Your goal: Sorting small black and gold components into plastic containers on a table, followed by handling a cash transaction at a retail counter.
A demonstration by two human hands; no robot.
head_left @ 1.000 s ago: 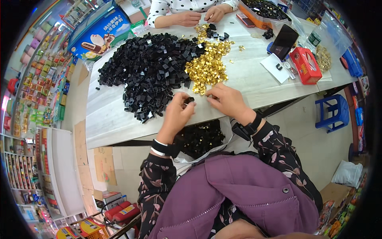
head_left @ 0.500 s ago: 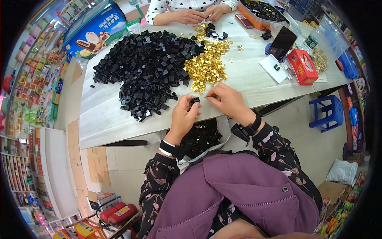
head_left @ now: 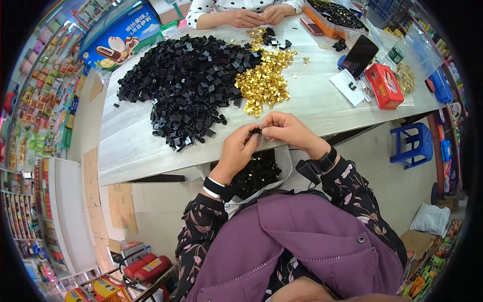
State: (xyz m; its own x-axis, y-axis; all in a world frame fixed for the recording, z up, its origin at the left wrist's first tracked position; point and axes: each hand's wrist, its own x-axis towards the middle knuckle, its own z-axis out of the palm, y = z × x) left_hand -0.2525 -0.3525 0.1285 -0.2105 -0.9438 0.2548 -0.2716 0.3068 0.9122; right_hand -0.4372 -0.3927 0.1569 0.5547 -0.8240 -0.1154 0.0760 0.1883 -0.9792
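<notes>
A pale wood-grain surface (head_left: 312, 108) fills the upper half of the frame. On it, upper centre-left, lies a broad heap of black plastic pieces (head_left: 186, 83); touching its right edge is a smaller heap of gold metal clips (head_left: 264, 83). Below the surface's near edge, at mid-frame, a white bag (head_left: 284, 161) hangs open with assembled black pieces inside. To the upper right sit a red box (head_left: 385, 85), a dark phone (head_left: 360, 54) and an orange tray (head_left: 327, 22) of black parts; another person's hands (head_left: 256, 16) work at the top edge.

At the centre, the left hand (head_left: 237, 151) and right hand (head_left: 287, 132) meet, both closed, fingertips pinching one small black piece (head_left: 256, 132) between them, just above the surface's near edge. The piece looks light, stiff and smooth, easy to let slip, so a fingertip pinch on its flat sides seems best. Nothing stands between the hands and the heaps; the bag mouth lies directly beneath them.
</notes>
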